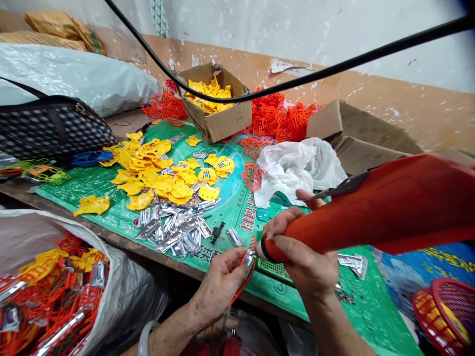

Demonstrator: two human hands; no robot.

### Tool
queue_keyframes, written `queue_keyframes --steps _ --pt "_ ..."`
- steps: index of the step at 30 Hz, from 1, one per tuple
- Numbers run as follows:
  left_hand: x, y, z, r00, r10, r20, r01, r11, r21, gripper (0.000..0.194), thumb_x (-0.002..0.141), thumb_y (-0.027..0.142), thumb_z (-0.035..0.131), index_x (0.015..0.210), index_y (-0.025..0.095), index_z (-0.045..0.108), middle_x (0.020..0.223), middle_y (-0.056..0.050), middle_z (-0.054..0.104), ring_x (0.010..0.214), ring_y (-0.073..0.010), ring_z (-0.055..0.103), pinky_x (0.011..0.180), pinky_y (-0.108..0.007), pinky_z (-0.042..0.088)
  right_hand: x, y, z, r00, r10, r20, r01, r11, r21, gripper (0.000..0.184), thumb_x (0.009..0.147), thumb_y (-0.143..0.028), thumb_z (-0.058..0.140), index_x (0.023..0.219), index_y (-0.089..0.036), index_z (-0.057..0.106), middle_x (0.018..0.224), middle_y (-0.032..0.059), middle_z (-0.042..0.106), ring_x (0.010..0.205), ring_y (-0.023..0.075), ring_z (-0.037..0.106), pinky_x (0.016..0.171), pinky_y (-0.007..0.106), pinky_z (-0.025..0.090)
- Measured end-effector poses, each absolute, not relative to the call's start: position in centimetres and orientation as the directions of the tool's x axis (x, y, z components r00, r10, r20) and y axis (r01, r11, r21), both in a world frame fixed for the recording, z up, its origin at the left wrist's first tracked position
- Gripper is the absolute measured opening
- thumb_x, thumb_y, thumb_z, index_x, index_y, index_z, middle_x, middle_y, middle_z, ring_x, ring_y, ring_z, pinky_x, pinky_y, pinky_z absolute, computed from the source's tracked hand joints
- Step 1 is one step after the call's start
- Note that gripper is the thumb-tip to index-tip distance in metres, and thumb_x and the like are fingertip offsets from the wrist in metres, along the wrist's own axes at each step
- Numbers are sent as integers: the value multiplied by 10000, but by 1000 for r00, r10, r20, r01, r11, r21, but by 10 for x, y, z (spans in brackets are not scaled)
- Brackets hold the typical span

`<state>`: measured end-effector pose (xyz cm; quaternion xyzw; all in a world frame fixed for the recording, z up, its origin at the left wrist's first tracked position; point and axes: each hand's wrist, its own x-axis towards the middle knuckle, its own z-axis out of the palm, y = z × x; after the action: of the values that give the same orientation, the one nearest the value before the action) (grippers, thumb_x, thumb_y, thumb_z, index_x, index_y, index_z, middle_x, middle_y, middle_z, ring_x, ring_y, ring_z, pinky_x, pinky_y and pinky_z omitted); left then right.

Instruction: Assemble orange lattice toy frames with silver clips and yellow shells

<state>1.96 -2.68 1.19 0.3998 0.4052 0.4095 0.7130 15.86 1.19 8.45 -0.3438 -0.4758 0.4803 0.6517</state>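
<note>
My right hand (pixel 309 267) is wrapped round a large red power tool, perhaps an electric screwdriver (pixel 356 212), held tilted with its dark collar and tip pointing down left. The tip meets a small orange-red plastic piece with a silver part (pixel 249 259), pinched between the thumb and fingers of my left hand (pixel 222 277). What lies exactly under the tip is hidden. Just beyond my left hand lies a heap of silver metal parts (pixel 178 230). Yellow plastic pieces (pixel 148 158) are piled behind it. Beneath the tool's tip is a green perforated tray (pixel 272 269).
A cardboard box (pixel 230 121) holds yellow pieces, with orange mesh parts (pixel 278 116) beside it. White cloth (pixel 299 165) lies behind the tool. An open white sack (pixel 126 277) of parts stands at left, a red basket (pixel 432 311) at right. A black cable (pixel 297 79) hangs across.
</note>
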Motion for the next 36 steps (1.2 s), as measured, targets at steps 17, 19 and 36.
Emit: queue_keyframes --steps 17,19,36 --pt "21 -25 9 231 935 -269 -178 312 933 348 863 384 612 1105 144 683 911 -44 701 886 -202 595 813 -293 452 170 28 84 286 884 370 -255 443 -860 499 624 -135 726 1096 -250 610 655 -58 634 560 149 574 597 344 511" --pt "20 -23 6 244 933 -263 -142 303 942 322 883 358 580 1119 153 657 921 -35 693 904 -194 596 829 -287 449 178 41 76 338 858 387 -159 458 -875 270 609 -139 734 863 -205 671 631 -43 630 545 145 569 577 332 502" --pt "2 -3 30 296 873 -387 284 307 908 101 817 197 436 907 201 482 502 96 526 398 -79 477 380 -147 352 181 60 42 366 883 294 -70 341 -938 105 559 -155 750 625 -168 670 612 -25 638 529 133 561 534 294 474"
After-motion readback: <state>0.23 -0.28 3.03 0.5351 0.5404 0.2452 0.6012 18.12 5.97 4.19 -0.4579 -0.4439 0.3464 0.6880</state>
